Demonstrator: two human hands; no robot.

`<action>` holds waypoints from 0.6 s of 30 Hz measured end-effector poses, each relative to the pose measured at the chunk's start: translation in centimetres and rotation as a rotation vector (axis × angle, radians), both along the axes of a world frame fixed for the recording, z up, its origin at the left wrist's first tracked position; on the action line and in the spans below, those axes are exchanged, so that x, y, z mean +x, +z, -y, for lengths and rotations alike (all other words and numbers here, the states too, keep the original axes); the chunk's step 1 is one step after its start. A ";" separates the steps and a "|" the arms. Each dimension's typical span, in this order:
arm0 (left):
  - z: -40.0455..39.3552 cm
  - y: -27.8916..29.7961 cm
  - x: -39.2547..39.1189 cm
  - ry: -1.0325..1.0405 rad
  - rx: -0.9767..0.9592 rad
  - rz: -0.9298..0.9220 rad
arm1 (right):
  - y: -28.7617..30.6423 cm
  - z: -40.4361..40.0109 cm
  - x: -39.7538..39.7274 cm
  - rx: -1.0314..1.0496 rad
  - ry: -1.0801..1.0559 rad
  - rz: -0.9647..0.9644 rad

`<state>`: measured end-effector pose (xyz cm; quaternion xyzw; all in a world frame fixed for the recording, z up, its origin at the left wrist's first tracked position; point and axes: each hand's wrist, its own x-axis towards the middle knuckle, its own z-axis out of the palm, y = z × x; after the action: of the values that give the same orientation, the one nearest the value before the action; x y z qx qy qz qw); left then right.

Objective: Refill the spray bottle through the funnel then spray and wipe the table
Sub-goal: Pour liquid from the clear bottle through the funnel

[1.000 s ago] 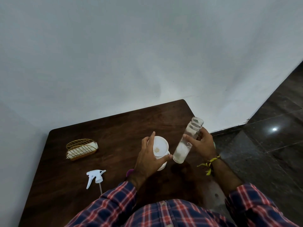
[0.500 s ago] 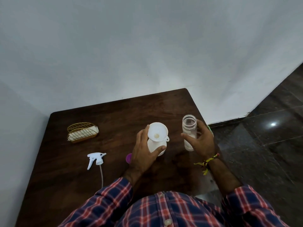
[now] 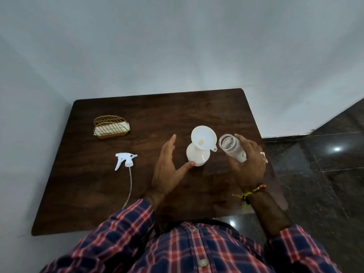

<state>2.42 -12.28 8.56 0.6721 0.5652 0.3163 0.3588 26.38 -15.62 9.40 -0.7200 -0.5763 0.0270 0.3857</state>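
While funnel (image 3: 202,139) tops bottle (image 3: 198,157) | left hand (image 3: 167,170) open | right hand (image 3: 247,166) grips jar (image 3: 231,147)

A plain indoor room, most likely part of a home, though nothing settles it firmly. A small dark wooden table (image 3: 122,194) with rounded corners stands pushed into a corner of bare, pale painted walls (image 3: 177,46). The floor (image 3: 325,184) is dark polished stone tile (it mirrors a ceiling light). A gold wire napkin holder (image 3: 110,127) with white napkins sits on the table, the sort of thing found in a dining or living space.
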 end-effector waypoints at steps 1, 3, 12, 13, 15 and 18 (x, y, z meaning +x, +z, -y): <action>-0.4 0.3 0.5 -0.038 0.014 -0.016 | 0.0 -0.4 0.3 -0.016 -0.009 0.064; -1.6 0.8 1.8 -0.099 0.049 -0.049 | 0.4 -1.1 0.7 -0.040 -0.002 0.158; -5.3 0.4 4.7 -0.185 0.017 -0.117 | 1.5 -4.2 1.4 -0.166 0.041 0.456; -5.4 0.3 4.6 -0.169 0.013 -0.105 | 1.6 -4.4 1.4 -0.177 0.043 0.484; -5.3 0.2 4.6 -0.165 -0.009 -0.084 | 1.8 -4.8 1.4 -0.191 0.053 0.524; -5.3 0.2 4.9 -0.136 -0.008 -0.054 | 1.9 -5.2 1.4 -0.206 0.061 0.564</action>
<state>7.34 -6.97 8.71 0.7158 0.5290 0.2706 0.3667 27.79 -10.41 11.31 -0.7169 -0.6761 -0.1041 0.1346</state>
